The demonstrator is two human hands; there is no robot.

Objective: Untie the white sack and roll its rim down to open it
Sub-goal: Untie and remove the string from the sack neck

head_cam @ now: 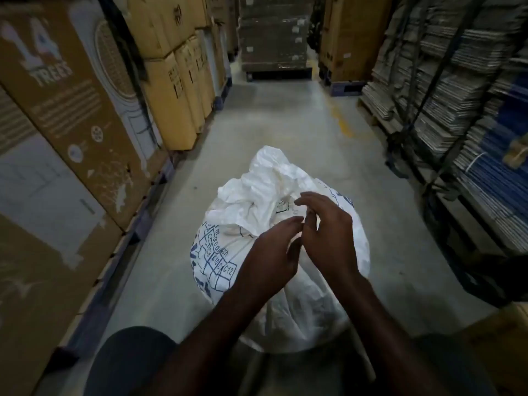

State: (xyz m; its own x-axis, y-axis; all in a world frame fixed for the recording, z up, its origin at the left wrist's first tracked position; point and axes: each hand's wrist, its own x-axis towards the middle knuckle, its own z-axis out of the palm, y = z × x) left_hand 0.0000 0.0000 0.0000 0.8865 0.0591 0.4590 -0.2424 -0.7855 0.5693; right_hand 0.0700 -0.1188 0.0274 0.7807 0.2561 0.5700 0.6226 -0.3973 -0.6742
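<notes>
A full white woven sack [257, 195] with blue print stands on the concrete floor between my knees. Its top is bunched and crumpled into a loose peak that leans away from me. Both my hands hover over the gathered neck of the sack. My left hand [271, 252] has its fingers curled loosely, the fingertips near the neck. My right hand [325, 230] is beside it with fingers spread and bent. I cannot make out a tie or string; the neck lies partly hidden behind my hands.
Tall cardboard cartons [71, 124] on pallets line the left side of the aisle. Stacks of flattened cardboard [457, 95] fill racks on the right. A wrapped pallet [274, 35] blocks the far end. The concrete floor [285, 118] runs ahead.
</notes>
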